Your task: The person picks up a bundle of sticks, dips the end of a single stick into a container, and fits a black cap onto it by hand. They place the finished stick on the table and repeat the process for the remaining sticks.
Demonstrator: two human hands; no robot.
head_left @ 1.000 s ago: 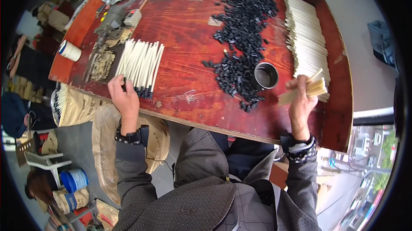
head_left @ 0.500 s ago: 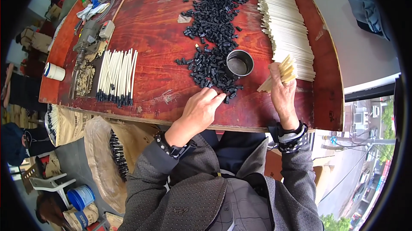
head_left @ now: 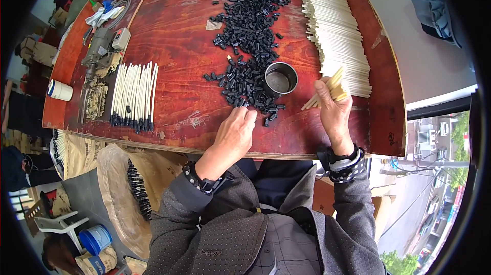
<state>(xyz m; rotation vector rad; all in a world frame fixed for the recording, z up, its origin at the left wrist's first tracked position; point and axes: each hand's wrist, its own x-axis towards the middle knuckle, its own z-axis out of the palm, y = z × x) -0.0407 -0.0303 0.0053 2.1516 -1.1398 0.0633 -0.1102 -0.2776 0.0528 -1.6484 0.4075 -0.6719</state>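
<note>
My left hand (head_left: 234, 133) is at the near edge of a long heap of small black plastic caps (head_left: 255, 29). Its fingers are pinched together among the caps; what lies between the fingertips is too hidden to make out. My right hand (head_left: 335, 116) is closed around a bundle of thin pale sticks (head_left: 337, 87), held tilted above the table. A round metal cup (head_left: 281, 77) stands between the two hands, touching the heap's right side. Several loose caps (head_left: 270, 119) lie just right of my left fingers.
A long stack of pale sticks (head_left: 337, 35) lies along the right rim of the red table (head_left: 174, 35). Sticks with black ends (head_left: 134, 96) lie at left, beside a small metal machine (head_left: 97, 52) and a white tub (head_left: 60, 91). A plastic-lined sack (head_left: 120, 188) stands below the table's front edge.
My left fingers have drawn together and moved slightly left at the heap's edge. My right hand keeps the stick bundle, tilted a little differently. The whole view has shifted slightly.
</note>
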